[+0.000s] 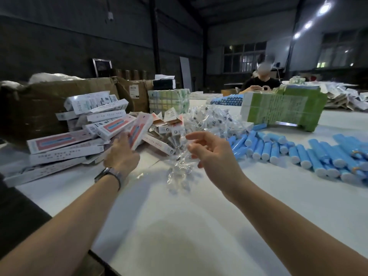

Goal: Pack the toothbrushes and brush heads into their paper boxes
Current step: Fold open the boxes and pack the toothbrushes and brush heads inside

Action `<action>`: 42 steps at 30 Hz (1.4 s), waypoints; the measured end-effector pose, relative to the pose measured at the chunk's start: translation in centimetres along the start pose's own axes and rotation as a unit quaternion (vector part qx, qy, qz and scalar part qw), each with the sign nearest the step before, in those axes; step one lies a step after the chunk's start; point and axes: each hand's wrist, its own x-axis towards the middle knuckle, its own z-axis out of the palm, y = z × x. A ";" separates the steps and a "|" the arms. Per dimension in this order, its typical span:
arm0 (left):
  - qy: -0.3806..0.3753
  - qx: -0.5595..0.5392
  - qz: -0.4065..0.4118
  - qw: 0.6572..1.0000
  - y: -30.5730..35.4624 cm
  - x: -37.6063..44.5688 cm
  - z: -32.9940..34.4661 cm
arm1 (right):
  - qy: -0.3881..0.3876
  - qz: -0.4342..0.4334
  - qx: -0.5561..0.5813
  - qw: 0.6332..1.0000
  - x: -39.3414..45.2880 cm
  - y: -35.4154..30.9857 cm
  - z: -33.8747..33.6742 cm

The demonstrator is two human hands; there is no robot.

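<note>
The left hand [121, 154] reaches into the heap of paper boxes [83, 134] at the left of the white tabletop [179, 226], its fingers closing round one pink-and-blue printed box [137, 134] that stands tilted at the heap's near edge. The right hand [211, 150] hovers over the middle of the tabletop with fingers loosely curled, and a strip of clear plastic sachets [179, 166] hangs from it; the grip itself is blurred, so I judge it a light pinch at thumb and forefinger rather than see it plainly. Those sachets appear to hold the brush heads, and a larger heap of them [213, 120] lies just beyond the hand. The blue toothbrush handles [298, 154] lie in rows to the right, well apart from both hands and untouched. So the step in hand looks like the gathering one: a box fetched with one hand, a brush-head packet with the other. The next move probably calls for bringing the box to the middle, opening its end flap, and freeing a single sachet from the strip, which may cling or tear unevenly.
</note>
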 end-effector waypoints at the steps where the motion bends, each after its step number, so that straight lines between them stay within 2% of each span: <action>1: -0.006 -0.111 -0.011 0.994 1.6 -0.6 -0.4 | 0.008 -0.007 -0.011 1.000 0.1 0.1 -0.3; 2: -0.031 -0.245 -0.046 0.968 3.5 -1.4 -0.8 | 0.012 -0.020 -0.030 0.999 0.2 0.1 -0.7; 3: -0.081 -0.361 -0.086 0.925 5.3 -2.6 -1.3 | 0.011 -0.039 -0.072 0.997 0.2 0.2 -1.1; 4: -0.145 -0.429 -0.105 0.885 7.2 -3.9 -1.7 | 0.001 -0.061 -0.142 0.988 0.2 0.1 -1.8; 6: -0.276 -0.451 -0.077 0.845 10.1 -6.4 -2.0 | -0.057 -0.101 -0.303 0.946 0.1 0.4 -3.3; 8: -0.358 -0.462 -0.055 0.809 12.1 -8.7 -1.6 | -0.104 -0.126 -0.380 0.910 -0.2 0.5 -5.1; 10: -0.405 -0.429 -0.039 0.806 13.3 -10.4 -1.1 | -0.070 -0.158 -0.371 0.913 -0.8 0.5 -6.8; 12: -0.436 -0.325 0.016 0.839 13.9 -11.5 -0.4 | 0.000 -0.180 -0.333 0.926 -1.5 0.2 -8.7; 14: -0.404 -0.229 0.103 0.880 14.5 -12.1 0.4 | 0.022 -0.153 -0.279 0.948 -1.9 -0.3 -10.4; 16: -0.274 -0.225 0.198 0.914 15.2 -12.6 1.4 | 0.041 -0.105 -0.252 0.961 -1.9 -0.7 -11.9; 17: -0.214 -0.280 0.228 0.907 15.5 -12.8 1.9 | 0.067 -0.084 -0.248 0.963 -1.8 -0.9 -12.4; 18: -0.191 -0.352 0.242 0.884 15.9 -13.2 2.1 | 0.100 -0.064 -0.240 0.963 -1.7 -1.1 -12.8; 19: -0.209 -0.403 0.251 0.855 16.3 -13.6 2.2 | 0.133 -0.045 -0.226 0.964 -1.6 -1.3 -13.0; 21: -0.282 -0.432 0.283 0.808 16.9 -14.6 3.4 | 0.184 -0.027 -0.181 0.966 -1.4 -1.8 -12.9; 22: -0.299 -0.422 0.299 0.802 17.3 -15.3 4.1 | 0.189 -0.022 -0.161 0.968 -1.3 -2.1 -12.8; 24: -0.292 -0.436 0.306 0.794 18.0 -16.8 5.6 | 0.142 -0.004 -0.123 0.982 -1.4 -2.5 -12.4; 27: -0.262 -0.540 0.228 0.767 17.8 -17.3 7.1 | 0.042 0.015 -0.057 0.997 -1.4 -2.4 -12.7; 28: -0.252 -0.539 0.219 0.773 17.4 -17.0 7.2 | 0.045 0.017 -0.037 0.998 -1.3 -2.0 -13.3; 30: -0.252 -0.518 0.231 0.784 16.6 -16.4 7.1 | 0.119 0.039 -0.029 0.992 -0.5 -0.5 -14.9; 32: -0.240 -0.509 0.254 0.787 16.2 -16.2 6.6 | 0.207 0.089 -0.125 0.966 0.4 1.9 -17.0; 34: -0.219 -0.511 0.275 0.784 16.2 -16.4 6.0 | 0.215 0.155 -0.326 0.907 1.0 4.9 -19.0; 36: -0.214 -0.510 0.287 0.782 16.3 -16.6 5.8 | 0.153 0.211 -0.473 0.842 1.2 7.5 -20.6; 40: -0.203 -0.508 0.293 0.784 16.1 -16.4 6.0 | 0.007 0.254 -0.617 0.745 1.2 10.1 -21.7; 42: -0.195 -0.505 0.294 0.788 16.1 -16.3 6.0 | 0.003 0.238 -0.649 0.722 1.1 10.3 -21.8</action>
